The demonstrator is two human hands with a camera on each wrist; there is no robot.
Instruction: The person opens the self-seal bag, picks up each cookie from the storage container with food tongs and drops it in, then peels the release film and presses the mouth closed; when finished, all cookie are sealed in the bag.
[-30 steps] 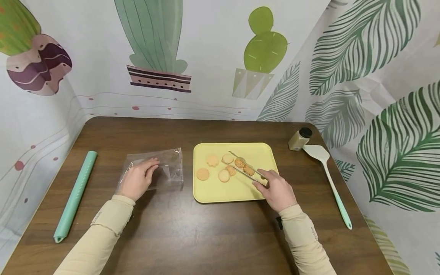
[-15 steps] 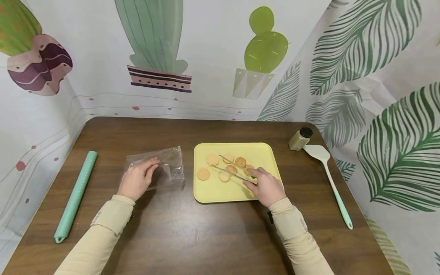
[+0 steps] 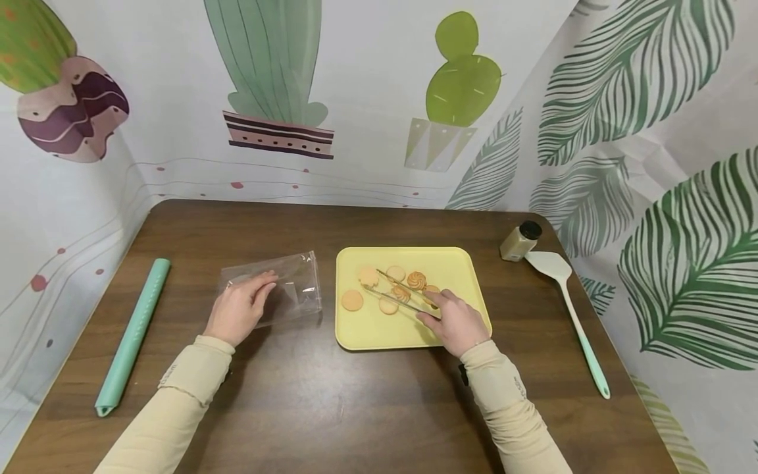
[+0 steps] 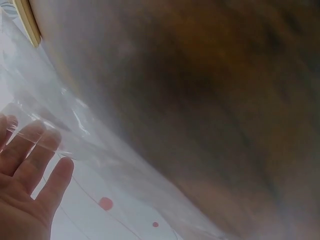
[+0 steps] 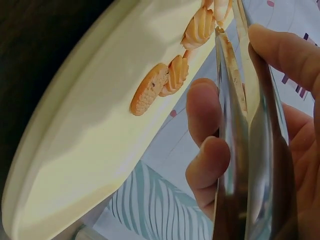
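Observation:
My left hand [image 3: 237, 308] is at a clear plastic bag [image 3: 301, 280] lying on the table. The left wrist view has its fingers [image 4: 55, 182] fairly straight, with fingertips showing through the film [image 4: 80, 120]. Over the yellow tray [image 3: 370, 334], my right hand [image 3: 457, 322] holds metal tongs [image 5: 265, 170], thumb on one side and fingers on the other. The tong arms are spread and point left over several cookies. Among these are a flower-shaped cookie [image 3: 368, 275], a plain round cookie [image 3: 352, 301] and a swirled cookie [image 3: 416, 280]. Whether the tongs touch any cookie, I cannot tell.
A green rolling-pin-like tube [image 3: 133, 336] lies along the table's left side. At the back right stands a small jar [image 3: 518, 241] with a black lid, beside a white and green spatula [image 3: 571, 309]. A printed curtain [image 3: 367, 131] hangs behind the table [image 3: 284, 421].
My right hand moved left with the tongs, whose tips went from the swirled cookies to near the flower-shaped one. The left hand stays at the bag. The head view shifted slightly.

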